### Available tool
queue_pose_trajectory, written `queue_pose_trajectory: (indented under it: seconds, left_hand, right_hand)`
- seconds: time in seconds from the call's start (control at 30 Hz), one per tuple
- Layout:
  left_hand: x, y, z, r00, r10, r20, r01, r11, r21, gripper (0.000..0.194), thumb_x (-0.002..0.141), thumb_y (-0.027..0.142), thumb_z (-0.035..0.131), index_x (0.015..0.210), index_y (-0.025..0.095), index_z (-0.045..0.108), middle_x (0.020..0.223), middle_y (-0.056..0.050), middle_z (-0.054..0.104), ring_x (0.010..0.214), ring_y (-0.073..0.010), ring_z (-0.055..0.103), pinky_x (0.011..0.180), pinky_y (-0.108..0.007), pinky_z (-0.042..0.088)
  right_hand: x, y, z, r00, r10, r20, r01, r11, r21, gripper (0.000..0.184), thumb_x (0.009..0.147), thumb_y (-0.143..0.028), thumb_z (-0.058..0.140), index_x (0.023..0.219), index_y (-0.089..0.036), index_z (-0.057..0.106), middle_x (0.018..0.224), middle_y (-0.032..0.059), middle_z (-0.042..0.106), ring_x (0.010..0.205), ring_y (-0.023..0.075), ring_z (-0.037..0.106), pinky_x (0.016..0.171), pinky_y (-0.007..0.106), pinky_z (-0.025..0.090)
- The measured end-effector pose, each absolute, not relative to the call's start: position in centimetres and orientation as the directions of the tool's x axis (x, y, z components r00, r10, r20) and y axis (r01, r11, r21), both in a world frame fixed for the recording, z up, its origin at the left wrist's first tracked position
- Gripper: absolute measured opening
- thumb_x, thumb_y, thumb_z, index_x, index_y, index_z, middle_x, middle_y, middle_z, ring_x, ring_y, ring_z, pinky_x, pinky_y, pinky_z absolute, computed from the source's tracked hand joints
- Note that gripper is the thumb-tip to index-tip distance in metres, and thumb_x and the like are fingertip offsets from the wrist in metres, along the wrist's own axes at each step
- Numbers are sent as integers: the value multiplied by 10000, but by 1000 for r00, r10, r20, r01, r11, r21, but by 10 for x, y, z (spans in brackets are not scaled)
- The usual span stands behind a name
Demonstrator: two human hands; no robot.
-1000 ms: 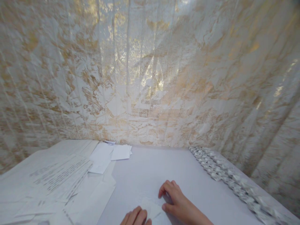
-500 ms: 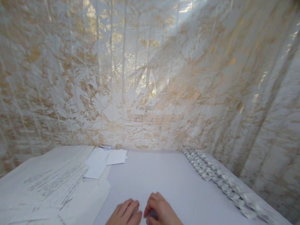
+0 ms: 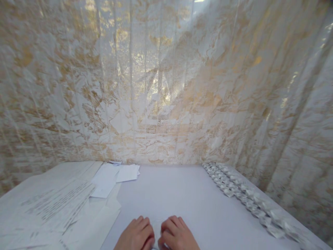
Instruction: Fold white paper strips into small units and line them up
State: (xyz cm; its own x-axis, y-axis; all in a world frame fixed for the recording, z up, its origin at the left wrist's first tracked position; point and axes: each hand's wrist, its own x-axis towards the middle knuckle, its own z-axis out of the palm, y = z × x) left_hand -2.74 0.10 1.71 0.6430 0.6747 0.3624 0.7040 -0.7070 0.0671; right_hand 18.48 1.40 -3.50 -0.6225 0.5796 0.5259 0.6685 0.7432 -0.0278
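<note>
At the bottom middle of the head view, my left hand [image 3: 135, 234] and my right hand [image 3: 178, 233] face each other over the white tabletop [image 3: 166, 194]. Both have their fingers curled in, thumbs low and a narrow gap between them. A sliver of something whitish shows in that gap at the lower edge of the picture. What the fingertips pinch is mostly hidden behind the hands, so I cannot make it out.
Printed paper sheets [image 3: 59, 205] overlap on the left. Small blank white papers [image 3: 104, 180] lie at the back left. Along the right edge run rows of small folded paper pieces [image 3: 234, 189]. A gold-and-white patterned curtain [image 3: 166, 104] hangs behind the table.
My left hand has turned and its fingers have curled further in. The right hand's fingers have closed a little more. The view has shifted slightly.
</note>
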Motion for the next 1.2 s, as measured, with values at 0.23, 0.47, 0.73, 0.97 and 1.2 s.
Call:
queue_pose_trajectory:
  seconds: [0.23, 0.47, 0.73, 0.97, 1.2]
  left_hand:
    - [-8, -3, 23, 501, 828, 254, 798, -555, 236, 146, 890, 125, 543, 817, 229, 615, 860, 7, 707, 816, -197, 650, 793, -338, 493]
    - [-7, -5, 19, 479, 835, 272, 807, -540, 238, 142, 874, 109, 541, 826, 227, 605, 857, -4, 695, 836, -217, 630, 746, -334, 469]
    - [-2, -7, 15, 439, 850, 291, 821, -511, 254, 173, 880, 71, 519, 849, 228, 585, 867, -2, 685, 831, -222, 612, 746, -342, 427]
    - [0, -9, 12, 413, 855, 314, 820, -499, 279, 185, 865, 57, 516, 846, 235, 563, 863, 8, 680, 840, -217, 597, 748, -343, 393]
    - [0, -7, 5, 392, 862, 321, 847, -475, 239, 191, 886, 87, 486, 935, 240, 588, 973, -13, 674, 922, -235, 594, 819, -366, 393]
  right_hand:
    - [185, 9, -32, -653, 387, 651, 605, 784, 141, 303, 862, -277, 763, 678, -213, 531, 721, -72, 674, 698, 140, 546, 607, 324, 320]
    - [187, 1, -17, -658, 430, 618, 597, 798, 80, 238, 946, -318, 680, 744, -229, 593, 725, -51, 680, 701, 153, 544, 629, 328, 303]
    - [185, -6, -8, -689, 377, 619, 575, 804, 151, 323, 1018, -337, 550, 717, -224, 582, 633, -25, 588, 659, 162, 506, 617, 324, 304]
    - [182, -1, -15, -688, 349, 636, 580, 792, 192, 288, 950, -235, 629, 674, -220, 549, 616, -29, 587, 638, 156, 513, 579, 329, 296]
    - [179, 2, -27, -651, 344, 677, 595, 784, 174, 287, 918, -157, 602, 655, -215, 503, 631, -18, 612, 639, 155, 554, 574, 327, 304]
